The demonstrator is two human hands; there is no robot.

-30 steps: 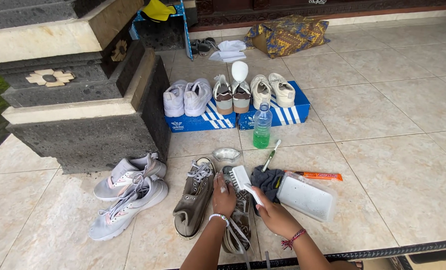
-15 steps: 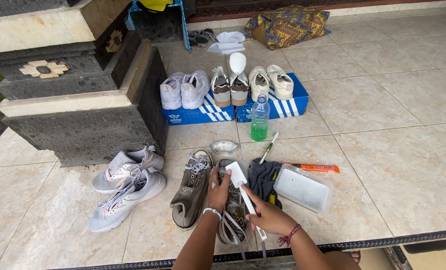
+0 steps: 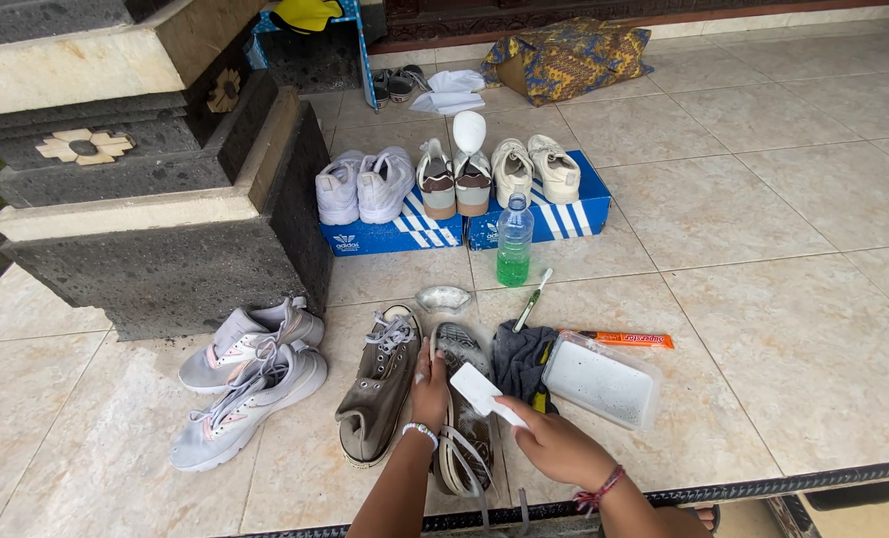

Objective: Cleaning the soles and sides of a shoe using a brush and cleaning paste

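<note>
Pale floor tiles (image 3: 783, 299) carry many shoes, and near the front edge the left hand (image 3: 430, 384) presses on a dark worn sneaker (image 3: 461, 399) while the right hand (image 3: 554, 443) pinches a small white sponge block (image 3: 477, 389) over it. Cleaning looks just begun, since its brown twin shoe (image 3: 380, 384) beside it looks untouched. Left fingers hide behind the shoe, so I cannot tell their grip.

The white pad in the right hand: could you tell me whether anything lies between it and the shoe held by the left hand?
Nothing visible does. The right hand holds the white pad just above the dark shoe, which the left hand steadies from its side; the grey cloth lies beside the shoe, not between.
</note>
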